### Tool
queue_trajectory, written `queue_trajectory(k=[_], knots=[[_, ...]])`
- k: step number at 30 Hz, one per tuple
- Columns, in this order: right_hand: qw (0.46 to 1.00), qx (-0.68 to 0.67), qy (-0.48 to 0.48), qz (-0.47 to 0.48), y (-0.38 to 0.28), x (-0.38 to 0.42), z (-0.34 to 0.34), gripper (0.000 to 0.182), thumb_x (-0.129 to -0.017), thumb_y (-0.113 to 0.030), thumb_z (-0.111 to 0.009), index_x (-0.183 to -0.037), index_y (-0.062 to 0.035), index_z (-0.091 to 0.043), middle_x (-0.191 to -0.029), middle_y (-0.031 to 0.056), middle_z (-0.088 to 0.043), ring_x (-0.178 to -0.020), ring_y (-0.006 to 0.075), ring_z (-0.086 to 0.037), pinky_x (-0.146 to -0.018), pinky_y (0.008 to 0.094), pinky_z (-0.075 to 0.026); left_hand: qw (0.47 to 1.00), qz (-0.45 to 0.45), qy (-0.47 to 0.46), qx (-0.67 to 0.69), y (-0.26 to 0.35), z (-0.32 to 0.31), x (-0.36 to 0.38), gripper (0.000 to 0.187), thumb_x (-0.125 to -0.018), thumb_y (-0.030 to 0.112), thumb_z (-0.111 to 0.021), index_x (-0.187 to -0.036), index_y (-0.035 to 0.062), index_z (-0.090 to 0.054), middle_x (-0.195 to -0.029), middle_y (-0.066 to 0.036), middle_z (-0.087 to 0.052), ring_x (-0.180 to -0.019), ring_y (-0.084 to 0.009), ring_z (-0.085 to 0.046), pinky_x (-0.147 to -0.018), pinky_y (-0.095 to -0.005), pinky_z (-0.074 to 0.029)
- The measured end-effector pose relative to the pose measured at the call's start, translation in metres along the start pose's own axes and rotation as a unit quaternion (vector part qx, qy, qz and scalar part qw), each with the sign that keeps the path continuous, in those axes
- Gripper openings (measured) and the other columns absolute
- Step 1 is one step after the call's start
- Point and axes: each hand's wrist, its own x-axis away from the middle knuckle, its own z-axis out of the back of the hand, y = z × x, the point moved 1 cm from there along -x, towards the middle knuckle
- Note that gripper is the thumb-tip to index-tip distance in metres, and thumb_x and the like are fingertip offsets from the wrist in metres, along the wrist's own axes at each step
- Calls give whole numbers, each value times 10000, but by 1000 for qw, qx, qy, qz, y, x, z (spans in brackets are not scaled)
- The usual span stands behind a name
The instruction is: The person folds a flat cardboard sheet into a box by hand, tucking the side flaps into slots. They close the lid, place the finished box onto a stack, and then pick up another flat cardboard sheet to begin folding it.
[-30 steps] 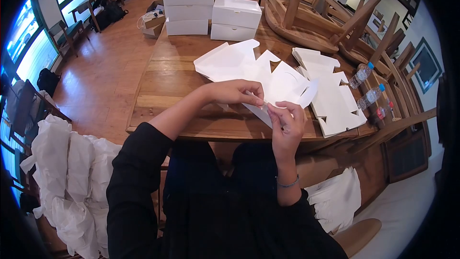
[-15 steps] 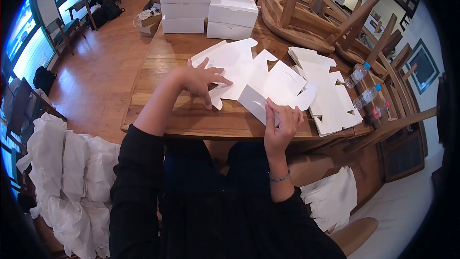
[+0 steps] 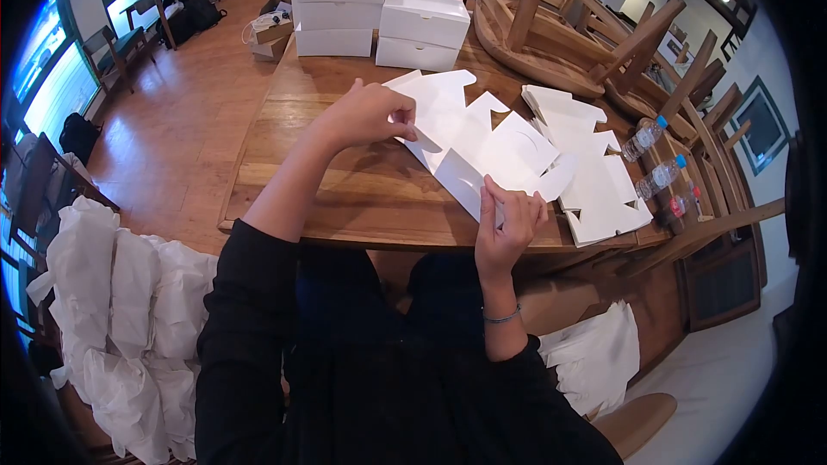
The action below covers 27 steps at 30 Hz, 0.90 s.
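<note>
Pinching white cardboard (image 3: 472, 139): right hand (image 3: 510, 217), fingers bent | left hand (image 3: 372, 114): wrist bent, half-curled, hold unclear

You can't read any text, label, brand, number or sign here. You have printed labels on the clear bottles (image 3: 644, 139) at the right of the frame, but their lettering is too small and blurred to make out. On the white boxes (image 3: 340, 4) at the upper centre, you can read no lettering.
</note>
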Motion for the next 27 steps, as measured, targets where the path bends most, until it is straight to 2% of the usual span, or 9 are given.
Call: queue_trajectory(k=[2, 5, 8, 11, 17, 27], knots=[[1000, 6, -2, 1, 1, 1, -1, 136, -927, -93, -757, -1058, -124, -776, -848, 8, -646, -848, 199, -582, -1094, 427, -357, 997, -67, 28, 34, 5, -1, 0, 189, -879, 240, -803, -867, 84, -697, -875, -40, -726, -917, -239, -680, -843, -364, -504], [1000, 4, 1, 0, 1, 1, -1, 134, -926, -94, -757, -1055, -123, -776, -849, 10, -647, -854, 203, -585, -1097, 434, -360, 981, -165, 99, -5, 16, -4, -1, 210, -862, 242, -812, -855, 89, -669, -855, -40, -692, -910, -246, -673, -866, -379, -496], [1000, 3, 1, 0, 1, 1, -1, 135, -924, -94, -758, -1054, -123, -775, -849, 12, -647, -856, 205, -584, -1100, 437, -359, 969, -213, 126, -27, 25, -11, 0, 196, -870, 234, -803, -850, 110, -652, -859, -7, -661, -913, -232, -645, -873, -398, -486], [1000, 2, -1, 0, 1, 1, -1, 139, -922, -92, -758, -1056, -121, -775, -850, 14, -647, -857, 208, -583, -1101, 440, -361, 962, -229, 139, -51, 32, -12, 2, 214, -856, 238, -816, -850, 113, -642, -851, 18, -655, -901, -223, -644, -917, -408, -490], [1000, 6, -1, 1, 2, 3, -2, 144, -920, -95, -760, -1060, -122, -777, -854, 18, -645, -857, 212, -582, -1102, 447, -365, 925, -298, 208, -114, 37, -21, 1, 172, -827, 217, -827, -853, 139, -676, -836, 40, -647, -896, -196, -648, -1085, -430, -481], [1000, 2, -8, 22, 2, 3, 0, 120, -940, -115, -748, -1053, -127, -783, -848, 11, -648, -853, 207, -585, -1125, 456, -364, 880, -334, 286, -179, 53, -36, 0, 130, -749, 207, -823, -823, 197, -716, -840, 76, -650, -969, -146, -657, -1157, -473, -444]])
